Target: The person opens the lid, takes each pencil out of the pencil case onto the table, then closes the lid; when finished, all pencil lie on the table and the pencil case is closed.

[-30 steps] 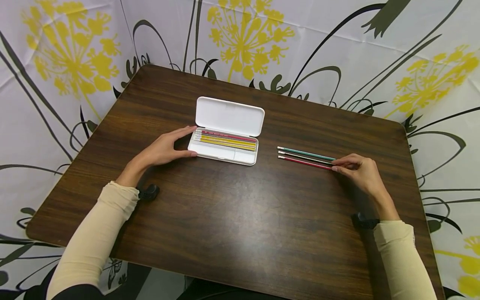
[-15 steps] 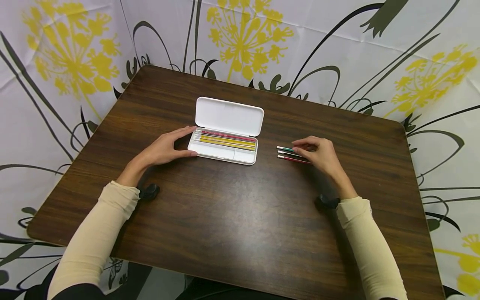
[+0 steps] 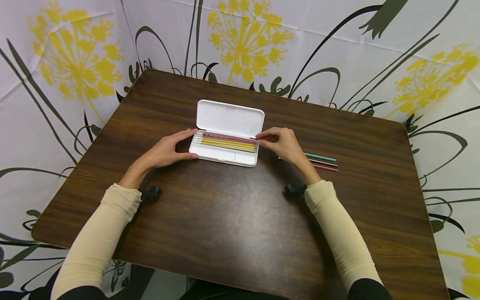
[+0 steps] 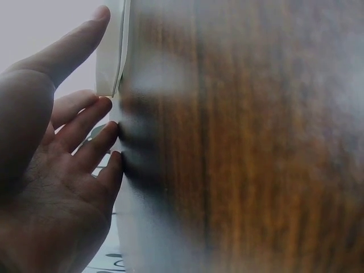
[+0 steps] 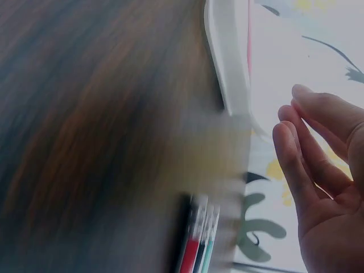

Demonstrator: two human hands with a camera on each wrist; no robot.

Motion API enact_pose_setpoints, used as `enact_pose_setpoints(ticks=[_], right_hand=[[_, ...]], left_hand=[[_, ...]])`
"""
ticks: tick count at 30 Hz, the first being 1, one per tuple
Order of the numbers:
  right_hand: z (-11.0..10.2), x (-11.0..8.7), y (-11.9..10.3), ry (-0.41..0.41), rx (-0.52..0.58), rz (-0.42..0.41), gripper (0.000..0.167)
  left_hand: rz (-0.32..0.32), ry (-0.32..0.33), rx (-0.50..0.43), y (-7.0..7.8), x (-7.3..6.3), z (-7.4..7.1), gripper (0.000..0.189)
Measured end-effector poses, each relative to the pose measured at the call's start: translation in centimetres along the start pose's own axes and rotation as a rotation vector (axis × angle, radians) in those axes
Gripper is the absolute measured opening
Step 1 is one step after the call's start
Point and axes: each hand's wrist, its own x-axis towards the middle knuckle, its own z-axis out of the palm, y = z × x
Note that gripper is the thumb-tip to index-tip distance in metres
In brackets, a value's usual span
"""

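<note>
A white pencil case [image 3: 245,158] lies with its lid raised, holding several pencils [image 3: 228,143] in yellow, red and dark colours. My left hand [image 3: 165,152] spans the left end of the case, index fingertip at the back corner and thumb at the front one. In the left wrist view its fingers reach fairly straight beside the case's edge. My right hand [image 3: 281,143] hovers at the case's right end; in the right wrist view its bent fingers [image 5: 290,139] hold nothing. Three pencils, teal, black and red [image 3: 325,168], lie on the table, partly hidden by my right forearm.
The dark wood table [image 3: 225,225] carries the case and the loose pencils. A white curtain [image 3: 337,25] with yellow flowers and dark stems hangs behind and at both sides of the table.
My right hand has moved left from the far ends of the loose pencils, across them, to the right end of the case. The loose pencils stay on the table; my left hand keeps its place.
</note>
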Motion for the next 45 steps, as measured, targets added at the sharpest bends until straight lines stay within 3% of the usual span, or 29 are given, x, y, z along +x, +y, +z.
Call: enact_pose_setpoints(ticks=[18,27,31,45], right_hand=[[2.2,1.3,-0.5,-0.093,-0.078,-0.007,0.013],[2.2,1.7,-1.1,-0.177,-0.223,-0.017,0.018],[2.3,1.8,-1.6,-0.213,-0.272,-0.046,0.020],[2.9,1.5,-1.6,-0.213,-0.346,-0.186,0.014]], left_hand=[[-0.003,-0.005,-0.001,0.1,0.2,0.1,0.086],[-0.015,-0.007,-0.015,0.0,0.1,0.0,0.086],[-0.010,-0.003,-0.015,0.0,0.1,0.0,0.087],[-0.014,-0.003,-0.015,0.0,0.0,0.1,0.087]])
